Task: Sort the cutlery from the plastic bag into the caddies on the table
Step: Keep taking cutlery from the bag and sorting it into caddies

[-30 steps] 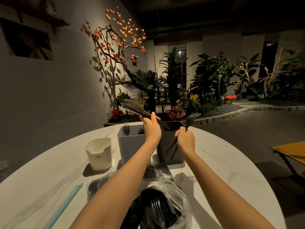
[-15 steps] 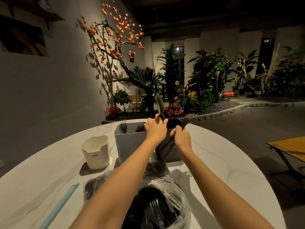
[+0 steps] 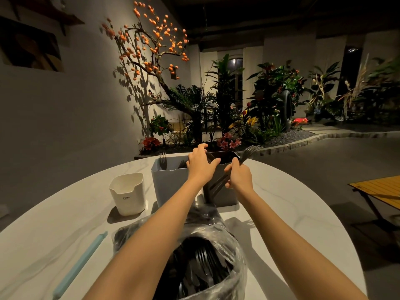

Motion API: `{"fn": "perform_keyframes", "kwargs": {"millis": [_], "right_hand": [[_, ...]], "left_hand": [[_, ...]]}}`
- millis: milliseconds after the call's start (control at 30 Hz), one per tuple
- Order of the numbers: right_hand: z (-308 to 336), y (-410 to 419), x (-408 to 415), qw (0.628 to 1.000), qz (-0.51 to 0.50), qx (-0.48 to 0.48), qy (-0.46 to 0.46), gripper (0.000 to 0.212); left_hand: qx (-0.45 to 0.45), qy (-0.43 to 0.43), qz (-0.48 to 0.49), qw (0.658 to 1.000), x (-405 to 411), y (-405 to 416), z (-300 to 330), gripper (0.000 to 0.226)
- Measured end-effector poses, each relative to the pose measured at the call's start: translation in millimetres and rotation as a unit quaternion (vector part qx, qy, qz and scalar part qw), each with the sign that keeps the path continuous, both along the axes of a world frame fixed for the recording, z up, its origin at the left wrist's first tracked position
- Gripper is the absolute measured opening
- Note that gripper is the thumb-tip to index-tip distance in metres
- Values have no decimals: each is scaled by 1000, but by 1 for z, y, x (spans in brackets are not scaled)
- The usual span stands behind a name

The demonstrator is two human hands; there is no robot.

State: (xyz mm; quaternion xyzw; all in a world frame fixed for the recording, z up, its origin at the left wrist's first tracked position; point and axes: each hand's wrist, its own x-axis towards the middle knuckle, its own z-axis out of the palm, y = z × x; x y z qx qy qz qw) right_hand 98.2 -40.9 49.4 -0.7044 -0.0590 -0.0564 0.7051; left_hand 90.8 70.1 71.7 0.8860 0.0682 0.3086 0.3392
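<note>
**Both hands at the dark caddy, forks in the right**

Left hand point(image 3: 200, 164) was over the rim where the grey caddy point(image 3: 170, 182) meets the dark caddy point(image 3: 225, 191). Fingers curled down over something dark at the dark caddy's mouth. Cannot tell what it was, or whether the grip was really closed on it.

Right hand point(image 3: 239, 177) sat in front of the dark caddy, grip clenched round a bunch of black forks point(image 3: 249, 152). Tines stuck up and to the right past the caddy's far corner; handles ran down-left across the caddy's front face.

Grey caddy stood just left of the dark one, sides touching or nearly so. One fork point(image 3: 162, 159) stood upright in its back-left corner, tines up. More dark cutlery showed inside near the left hand, type unclear.

White cup point(image 3: 128, 192) stood apart to the left of the grey caddy, small dark lettering on its front. Nothing could be made out inside from this angle.

Bag point(image 3: 216, 269) was nearest the camera, between the two forearms, mouth open. Clear plastic, crumpled, with black cutlery in it; at least one set of fork tines was readable in the pile.

Pale blue stick point(image 3: 80, 265) lay on the desk point(image 3: 292, 213) left of the bag, running diagonally, well apart from the caddies.

Desk was round, white, marbled. Behind it: a planted bed with an orange-fruited tree point(image 3: 151, 40). Wooden slatted table point(image 3: 376, 187) at far right, off the desk.
</note>
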Motion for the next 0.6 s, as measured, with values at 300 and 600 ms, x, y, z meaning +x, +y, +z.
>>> {"fn": "perform_keyframes", "kwargs": {"millis": [300, 600], "right_hand": [[15, 13, -13, 985, 22, 163, -55, 36], [27, 56, -14, 983, 45, 156, -83, 29]], "left_hand": [[-98, -84, 22, 991, -20, 17, 2, 21], [-91, -84, 90, 988, -37, 45, 0, 25]]}}
